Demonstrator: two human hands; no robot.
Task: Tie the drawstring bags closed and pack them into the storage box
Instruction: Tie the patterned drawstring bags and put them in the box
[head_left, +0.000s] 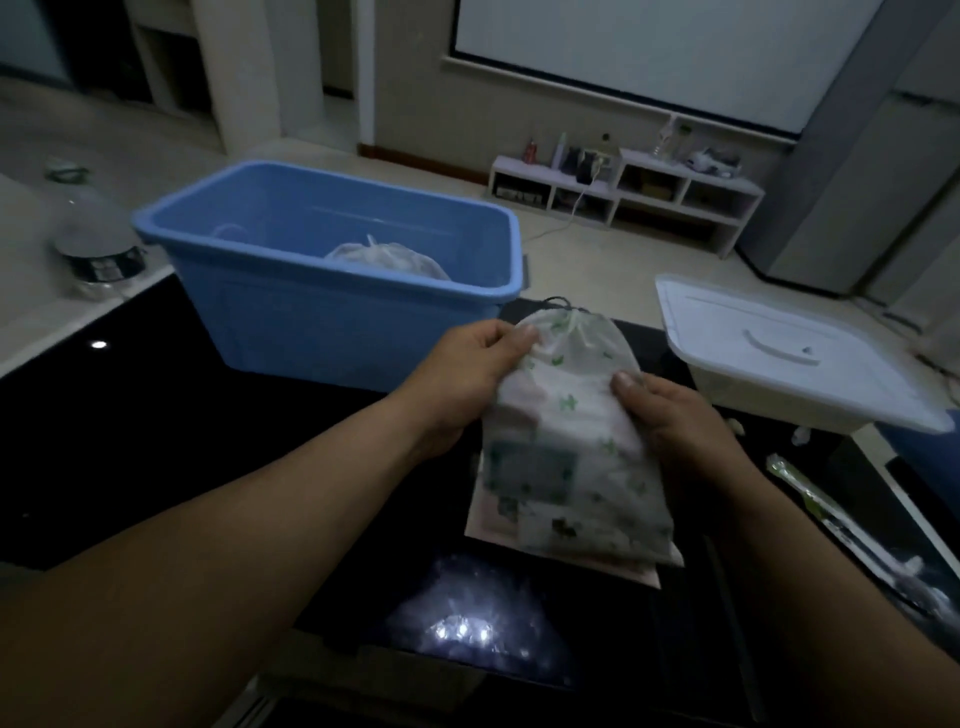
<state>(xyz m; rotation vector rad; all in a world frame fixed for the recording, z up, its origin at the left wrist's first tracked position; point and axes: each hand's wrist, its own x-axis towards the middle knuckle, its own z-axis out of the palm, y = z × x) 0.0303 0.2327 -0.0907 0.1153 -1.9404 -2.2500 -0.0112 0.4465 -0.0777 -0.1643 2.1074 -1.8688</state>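
Drawstring bag held by both hands above glossy black table.

No lettering is legible; the bottle label looks blurred.

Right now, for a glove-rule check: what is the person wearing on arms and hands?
Nothing that shows. The left hand and right hand are bare, no gloves; the left forearm and right forearm are uncovered to the picture's edge: no sleeves, watch or bracelet.
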